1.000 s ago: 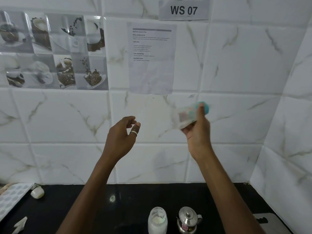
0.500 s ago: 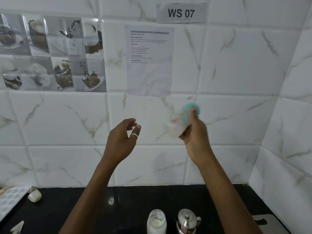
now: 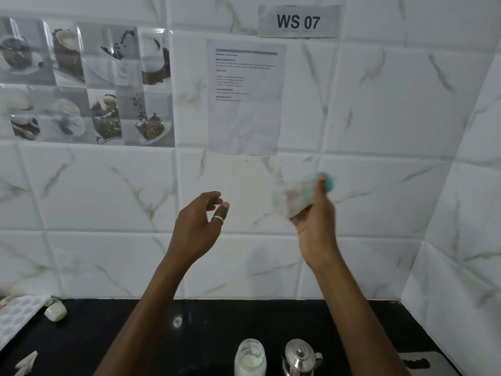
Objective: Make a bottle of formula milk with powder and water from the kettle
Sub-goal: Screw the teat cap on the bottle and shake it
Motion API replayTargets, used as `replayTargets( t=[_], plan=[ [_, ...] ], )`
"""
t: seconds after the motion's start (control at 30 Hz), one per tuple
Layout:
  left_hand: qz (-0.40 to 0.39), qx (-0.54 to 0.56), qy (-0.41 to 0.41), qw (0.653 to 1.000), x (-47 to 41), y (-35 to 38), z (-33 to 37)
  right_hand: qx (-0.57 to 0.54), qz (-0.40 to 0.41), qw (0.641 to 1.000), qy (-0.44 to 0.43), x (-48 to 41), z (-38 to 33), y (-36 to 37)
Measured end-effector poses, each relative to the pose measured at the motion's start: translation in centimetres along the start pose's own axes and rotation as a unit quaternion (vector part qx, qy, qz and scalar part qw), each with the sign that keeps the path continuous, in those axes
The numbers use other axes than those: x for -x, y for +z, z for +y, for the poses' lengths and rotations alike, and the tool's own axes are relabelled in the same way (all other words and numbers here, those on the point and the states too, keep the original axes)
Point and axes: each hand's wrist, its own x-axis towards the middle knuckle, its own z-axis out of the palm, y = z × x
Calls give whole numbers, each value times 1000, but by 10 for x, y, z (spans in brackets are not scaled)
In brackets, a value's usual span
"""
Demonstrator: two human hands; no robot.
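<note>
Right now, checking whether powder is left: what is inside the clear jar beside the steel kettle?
White powder lies low inside the clear jar, seen through its wall. The picture's edge cuts off the base, so the depth is hidden.

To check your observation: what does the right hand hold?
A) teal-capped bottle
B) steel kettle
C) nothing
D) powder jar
A: the right hand grips the blurred teal-capped bottle held up high; kettle and powder jar stand on the counter below.
</note>
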Motion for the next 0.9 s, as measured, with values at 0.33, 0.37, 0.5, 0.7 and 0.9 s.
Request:
replayTargets(
  t=[0.33, 0.37, 0.5, 0.7, 0.9],
  plan=[
    [6, -2, 1, 1000, -3, 0, -4, -9, 6, 1000, 23, 0, 5, 1],
    [7, -3, 0, 1000, -3, 1, -4, 50, -30, 998, 34, 6, 12, 1],
    [2, -1, 0, 1000, -1, 4, -4, 69, -73, 994, 35, 9, 15, -2],
    [0, -3, -1, 1000, -2, 5, -4, 21, -52, 998, 38, 4, 9, -4],
    [-5, -3, 0, 1000, 1, 6, -3, -51, -9, 998, 29, -2, 2, -11]
  ],
)
